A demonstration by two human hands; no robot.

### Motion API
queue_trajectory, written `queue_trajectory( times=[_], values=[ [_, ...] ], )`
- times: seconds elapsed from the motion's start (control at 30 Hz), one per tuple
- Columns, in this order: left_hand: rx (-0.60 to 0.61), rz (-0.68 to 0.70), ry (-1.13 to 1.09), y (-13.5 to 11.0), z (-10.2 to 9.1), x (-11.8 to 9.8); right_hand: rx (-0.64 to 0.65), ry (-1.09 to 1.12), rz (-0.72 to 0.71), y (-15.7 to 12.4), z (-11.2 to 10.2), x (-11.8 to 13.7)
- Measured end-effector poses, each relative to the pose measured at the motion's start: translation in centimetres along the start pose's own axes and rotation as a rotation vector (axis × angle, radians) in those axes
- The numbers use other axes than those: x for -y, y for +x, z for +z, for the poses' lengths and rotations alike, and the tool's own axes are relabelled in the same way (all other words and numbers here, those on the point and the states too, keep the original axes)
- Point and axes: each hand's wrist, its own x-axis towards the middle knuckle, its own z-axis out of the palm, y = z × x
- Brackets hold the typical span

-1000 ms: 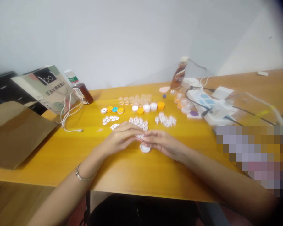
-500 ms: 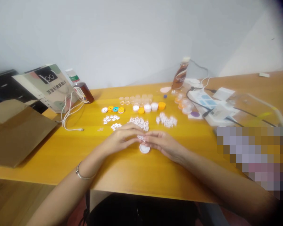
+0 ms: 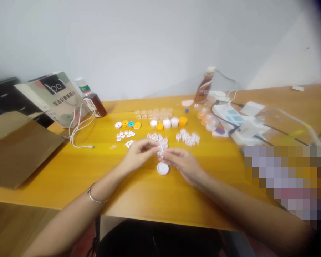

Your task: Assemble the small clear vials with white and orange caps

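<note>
My left hand (image 3: pixel 139 154) and my right hand (image 3: pixel 182 162) meet over the middle of the yellow table (image 3: pixel 139 192), fingertips pinched together on a small white lattice piece (image 3: pixel 160 154). Just below them a round white cap (image 3: pixel 163 168) lies on the table, untouched. A heap of the same white lattice pieces (image 3: pixel 158 138) sits right behind my fingers, with a second heap (image 3: pixel 188 137) to its right. A silver bangle is on my left wrist.
Rows of coloured rings (image 3: pixel 127 124), caps (image 3: pixel 168 122) and clear cups (image 3: pixel 153 113) line the back. A brown bottle (image 3: pixel 204 85), a power strip with cables (image 3: pixel 235 117), a tipped bottle (image 3: pixel 92 100), a printed box (image 3: pixel 56 98), a white cable (image 3: pixel 79 134) and a brown paper bag (image 3: pixel 18 150) surround them.
Both hands have lifted slightly and drawn closer to the lattice heap, raising the small white piece off the cap, which now lies fully exposed.
</note>
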Motion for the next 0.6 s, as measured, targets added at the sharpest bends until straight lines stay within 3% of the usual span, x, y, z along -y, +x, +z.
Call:
queue_trajectory(
  times=[0.3, 0.6],
  values=[
    [0.027, -0.168, -0.141, 0.06, 0.13, -0.13, -0.050, -0.008, -0.009, 0.03, 0.07, 0.02],
    [-0.019, -0.288, -0.207, -0.06, 0.49, -0.41, -0.067, 0.041, -0.009, 0.08, 0.19, -0.01]
  ],
)
